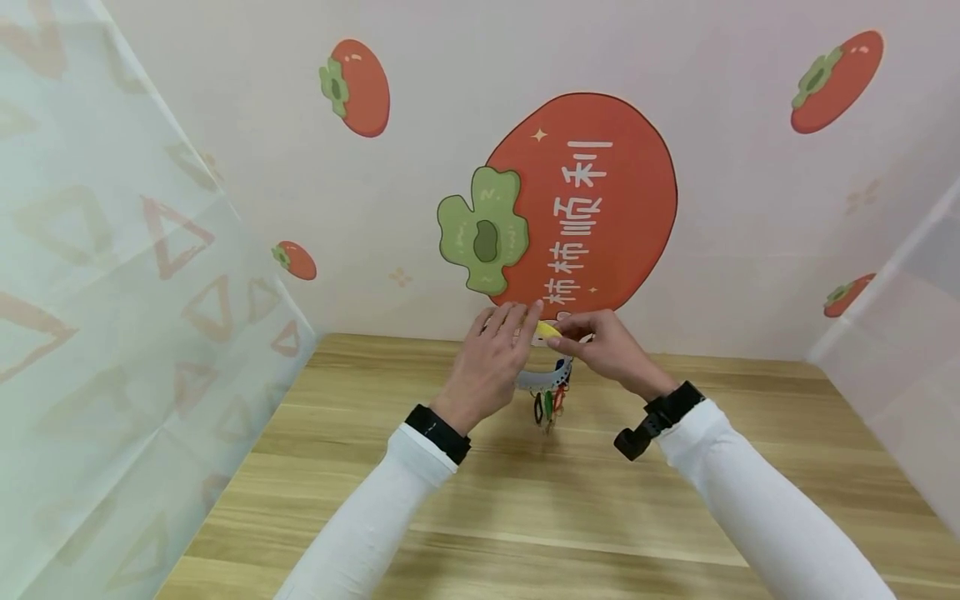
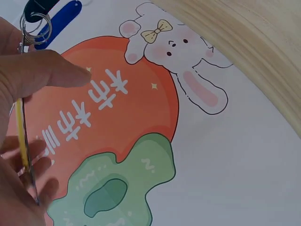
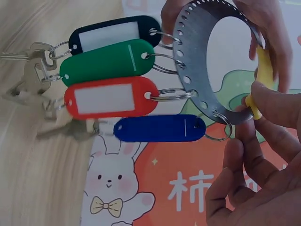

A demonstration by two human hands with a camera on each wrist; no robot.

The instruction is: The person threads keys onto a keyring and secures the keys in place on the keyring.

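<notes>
A grey metal ring [image 3: 194,56] with a row of holes along its edge is held up in the air. My left hand [image 1: 489,360] grips its far side, with the thumb and fingers on either side of the band in the left wrist view. My right hand [image 1: 606,346] pinches a yellow strip [image 3: 265,70] at the ring's rim between thumb and fingers. From the holes hang a black tag [image 3: 146,29], a green tag [image 3: 106,63], a red tag [image 3: 141,96] and a blue tag [image 3: 160,128] on split rings. Several keys [image 3: 40,66] dangle from the tags, partly blurred.
Beneath the hands lies a wooden tabletop [image 1: 570,517]. Behind it rises a back wall [image 1: 735,275] printed with red persimmons, and a pale curtain-like side panel [image 1: 150,350] stands on the left. Another pale panel [image 1: 900,333] borders the right.
</notes>
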